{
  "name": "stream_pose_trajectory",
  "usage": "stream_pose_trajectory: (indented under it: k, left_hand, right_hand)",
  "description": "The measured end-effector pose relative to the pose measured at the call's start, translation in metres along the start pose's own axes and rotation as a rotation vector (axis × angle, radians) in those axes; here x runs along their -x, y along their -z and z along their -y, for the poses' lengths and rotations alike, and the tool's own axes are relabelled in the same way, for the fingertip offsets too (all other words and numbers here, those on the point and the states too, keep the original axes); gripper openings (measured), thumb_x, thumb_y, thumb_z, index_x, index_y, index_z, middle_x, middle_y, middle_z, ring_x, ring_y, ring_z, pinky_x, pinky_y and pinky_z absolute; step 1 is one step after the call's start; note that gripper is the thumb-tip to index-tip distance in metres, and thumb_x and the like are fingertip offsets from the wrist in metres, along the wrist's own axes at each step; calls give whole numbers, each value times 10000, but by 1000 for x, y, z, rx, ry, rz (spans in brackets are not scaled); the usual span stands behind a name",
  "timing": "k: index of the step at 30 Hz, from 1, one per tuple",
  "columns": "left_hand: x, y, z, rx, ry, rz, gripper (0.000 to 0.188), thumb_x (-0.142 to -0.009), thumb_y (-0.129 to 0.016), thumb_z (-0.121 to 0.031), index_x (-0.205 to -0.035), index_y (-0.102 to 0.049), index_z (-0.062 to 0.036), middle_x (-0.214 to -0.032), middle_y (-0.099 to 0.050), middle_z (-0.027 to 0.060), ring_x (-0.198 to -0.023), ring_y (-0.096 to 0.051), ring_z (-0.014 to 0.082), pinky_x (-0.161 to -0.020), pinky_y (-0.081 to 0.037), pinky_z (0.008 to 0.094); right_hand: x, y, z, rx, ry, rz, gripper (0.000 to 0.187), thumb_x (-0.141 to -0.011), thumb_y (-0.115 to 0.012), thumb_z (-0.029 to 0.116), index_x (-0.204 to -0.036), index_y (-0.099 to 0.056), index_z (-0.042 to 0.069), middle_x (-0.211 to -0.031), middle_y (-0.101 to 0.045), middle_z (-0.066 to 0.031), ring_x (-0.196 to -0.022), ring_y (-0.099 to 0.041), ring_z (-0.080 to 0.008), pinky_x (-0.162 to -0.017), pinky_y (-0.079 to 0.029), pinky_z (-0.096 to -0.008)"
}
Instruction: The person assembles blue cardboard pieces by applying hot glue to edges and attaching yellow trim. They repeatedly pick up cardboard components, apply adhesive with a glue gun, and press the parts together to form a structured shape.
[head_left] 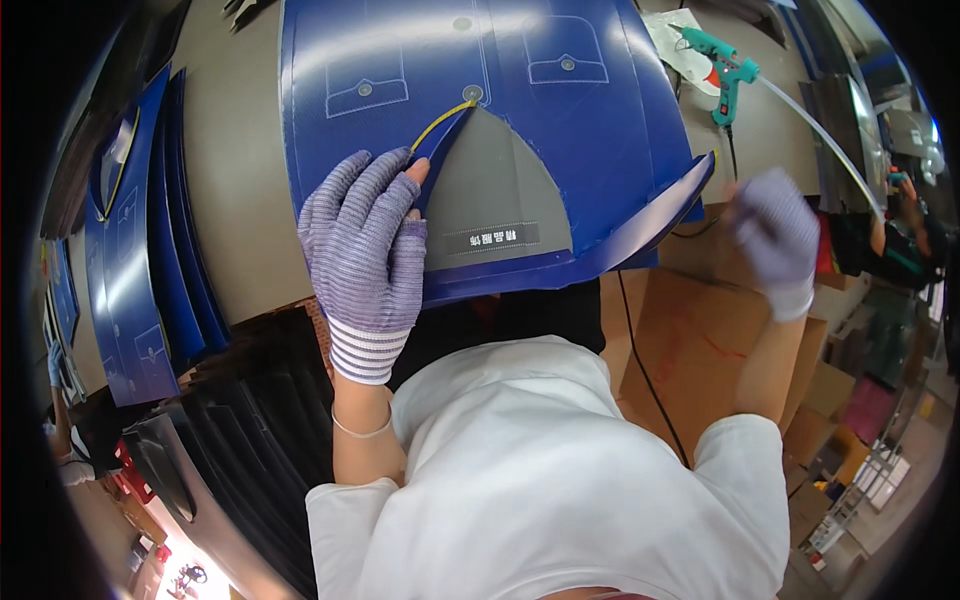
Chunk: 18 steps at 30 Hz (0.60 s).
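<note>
A glossy blue panel [350, 215] printed like a jacket front, with pockets and buttons, lies on the table in front of me. A grey pointed inset [490, 190] shows in its opening, edged on the left by a yellow trim strip [437, 127]. My left hand [365, 225], in a purple striped knit glove with some fingertips bare, rests on the panel's left flap beside that trim, fingers stretched out. Off the panel's right side, my right hand [775, 235] is lifted in a similar glove. Motion blurs its fingers, hiding whatever they may hold. The panel's lower right corner [660, 215] curls up.
A green glue gun [722, 72] with a long pale glue stick [815, 125] lies at the far right on a white sheet [672, 45]. Its black cord [640, 350] hangs past the table edge. Stacked blue panels [140, 260] stand left; cardboard [690, 340] sits below right.
</note>
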<state>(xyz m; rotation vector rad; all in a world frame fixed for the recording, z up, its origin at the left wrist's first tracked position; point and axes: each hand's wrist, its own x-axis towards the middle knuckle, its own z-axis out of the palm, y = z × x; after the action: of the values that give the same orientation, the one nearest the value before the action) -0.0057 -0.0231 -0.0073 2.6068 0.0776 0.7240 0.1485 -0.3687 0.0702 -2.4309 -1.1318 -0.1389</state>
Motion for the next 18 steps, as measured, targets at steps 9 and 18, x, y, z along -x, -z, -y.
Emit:
stream_pose_trajectory:
  k: [9,18]
  left_hand:
    - [-4,-1,2,29,-20,-7,349,-828,-650,-116,-1169,-724,-96,-1206,-693,81,-1185,-576,328,-1061,-383,451]
    - [-2,-1,1,25,10,10,356,-815,-651,-110,-1163,-726,-94,-1203,-691,87,-1178,-574,338,-1059,-381,461]
  right_hand:
    - [-31,-58,53,60,290,-4,311,-702,-725,89,-1012,-747,96,-789,-639,-24,-736,-589,-243,-716,-453,-376]
    - [-46,-106,97,55,-97,-133,431,-792,-711,125,-1219,-680,76,-737,-641,-38,-637,-585,-214,-648,-466,-348]
